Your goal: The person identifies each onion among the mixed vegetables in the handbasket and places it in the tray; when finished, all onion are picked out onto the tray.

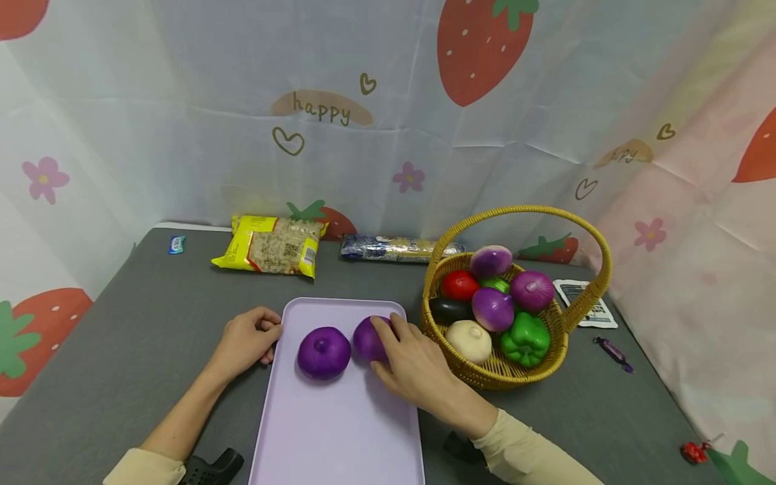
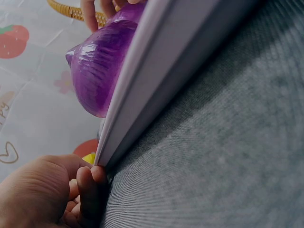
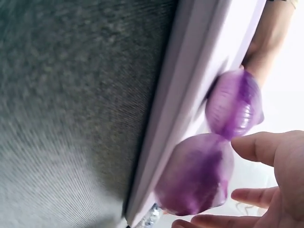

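Note:
Two purple onions lie side by side on a pale lilac tray [image 1: 339, 431], the left onion [image 1: 324, 353] in full view. My right hand [image 1: 418, 364] reaches over the right onion [image 1: 367, 339] and partly covers it. In the right wrist view its fingers are spread and mostly straight, with a thumb or finger tip [image 3: 242, 147] right at the spot where the onions meet. My left hand [image 1: 245, 340] pinches the tray's left rim near the far corner. The left wrist view shows its thumb and fingers at the rim [image 2: 102, 156].
To the right stands a yellow wicker basket [image 1: 469, 374] with a tall handle, holding onions, a tomato, an eggplant and a green pepper [image 1: 525, 339]. A yellow food bag [image 1: 275, 246] and a long shiny packet [image 1: 388, 248] lie at the back. Wrapped candies [image 1: 614, 354] are scattered rightward.

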Motion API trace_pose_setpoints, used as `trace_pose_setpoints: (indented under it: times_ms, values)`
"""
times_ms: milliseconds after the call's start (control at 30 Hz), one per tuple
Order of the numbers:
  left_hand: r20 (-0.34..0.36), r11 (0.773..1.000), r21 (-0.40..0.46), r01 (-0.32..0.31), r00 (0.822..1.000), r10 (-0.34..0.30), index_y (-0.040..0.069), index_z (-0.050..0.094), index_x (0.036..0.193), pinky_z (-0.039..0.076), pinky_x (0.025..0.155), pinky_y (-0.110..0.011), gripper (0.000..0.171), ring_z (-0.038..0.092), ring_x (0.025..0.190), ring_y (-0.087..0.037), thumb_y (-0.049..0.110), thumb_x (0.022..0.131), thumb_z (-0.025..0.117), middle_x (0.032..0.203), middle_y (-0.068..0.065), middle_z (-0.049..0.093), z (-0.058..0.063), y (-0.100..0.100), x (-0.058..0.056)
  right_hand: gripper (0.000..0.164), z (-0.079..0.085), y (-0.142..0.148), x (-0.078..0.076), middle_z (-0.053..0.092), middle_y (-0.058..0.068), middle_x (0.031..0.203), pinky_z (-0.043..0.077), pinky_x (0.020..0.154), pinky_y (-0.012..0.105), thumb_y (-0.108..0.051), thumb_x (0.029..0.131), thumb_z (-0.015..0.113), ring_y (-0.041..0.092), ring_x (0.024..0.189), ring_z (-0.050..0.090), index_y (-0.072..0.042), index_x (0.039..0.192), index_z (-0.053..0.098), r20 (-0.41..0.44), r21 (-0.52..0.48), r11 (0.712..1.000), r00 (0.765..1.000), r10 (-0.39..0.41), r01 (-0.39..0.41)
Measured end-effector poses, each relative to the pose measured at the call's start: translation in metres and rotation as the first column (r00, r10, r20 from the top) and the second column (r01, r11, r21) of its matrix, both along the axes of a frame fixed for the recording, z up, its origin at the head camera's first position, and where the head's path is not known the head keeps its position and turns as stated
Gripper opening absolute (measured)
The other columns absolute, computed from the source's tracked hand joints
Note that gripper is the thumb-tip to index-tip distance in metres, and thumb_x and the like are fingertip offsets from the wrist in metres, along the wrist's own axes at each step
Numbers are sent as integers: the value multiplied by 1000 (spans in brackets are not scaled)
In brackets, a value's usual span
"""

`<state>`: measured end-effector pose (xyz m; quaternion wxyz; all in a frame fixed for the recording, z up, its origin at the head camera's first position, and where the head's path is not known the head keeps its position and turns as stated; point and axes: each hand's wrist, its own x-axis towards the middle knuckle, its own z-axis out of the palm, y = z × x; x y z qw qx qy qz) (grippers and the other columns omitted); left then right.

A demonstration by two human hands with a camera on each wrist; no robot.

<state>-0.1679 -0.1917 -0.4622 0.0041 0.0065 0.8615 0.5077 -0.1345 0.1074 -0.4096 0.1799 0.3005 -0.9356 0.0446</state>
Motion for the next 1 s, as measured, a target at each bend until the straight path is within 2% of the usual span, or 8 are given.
trace_pose_setpoints:
  times_ms: [200,300,433,533,633,767,900,1000]
  values:
    - [4,1000,1,-6,1000,6,-1,63,103,54,46,-28,18,59,46,-11,12,90,59,75,-8,66,0,-2,1,53,15,7,4,63,17,127,60,75,42,-32,81,75,33,101,68,-15,129,58,-38,-35,999,999,25,-26]
    - [3,1000,2,-5,1000,5,-1,63,103,54,46,-28,18,60,46,-11,12,90,59,75,-8,66,0,-3,2,44,26,14,7,66,15,122,60,76,40,-27,81,75,29,100,69,-14,121,63,-84,-69,996,995,45,-51]
    - [-2,1000,0,-3,1000,3,-1,63,103,54,46,-28,18,60,46,-11,12,91,59,74,-7,66,1,-4,2,34,50,28,8,69,9,110,60,71,35,-24,81,74,24,92,69,-11,112,67,-183,-111,991,981,57,-78]
    - [-6,1000,-3,-2,1000,2,-1,63,103,54,46,-28,18,60,46,-11,11,90,59,74,-7,66,2,-5,1,29,74,43,3,69,7,104,59,66,36,-23,83,71,24,87,68,-10,108,68,-231,-128,990,973,20,-51]
    - [-8,1000,-4,2,1000,-2,-1,63,103,54,47,-28,18,60,47,-11,12,90,59,75,-8,67,3,-5,-1,25,93,61,-11,68,9,101,57,62,39,-22,84,68,26,82,66,-8,105,68,-241,-137,991,970,-37,3]
    - [-6,1000,-1,8,1000,-8,-1,63,104,54,47,-28,19,60,47,-11,12,91,59,75,-8,67,3,-4,-2,24,106,83,-41,68,13,104,57,61,45,-20,86,66,32,82,66,-7,106,69,-197,-127,986,971,-134,111]
    - [6,1000,9,13,1000,-13,-1,63,104,54,47,-28,19,61,48,-11,12,91,58,76,-8,67,1,-3,-2,34,111,100,-72,65,21,115,56,68,54,-21,89,61,41,91,65,-4,120,64,-82,-59,971,968,-235,231]
    - [11,1000,17,11,1000,-11,-1,63,104,54,47,-29,19,60,47,-11,11,91,58,76,-8,67,-1,-1,-1,46,114,109,-91,57,27,127,54,80,59,-24,93,58,46,104,61,-3,133,55,42,36,955,954,-296,295]
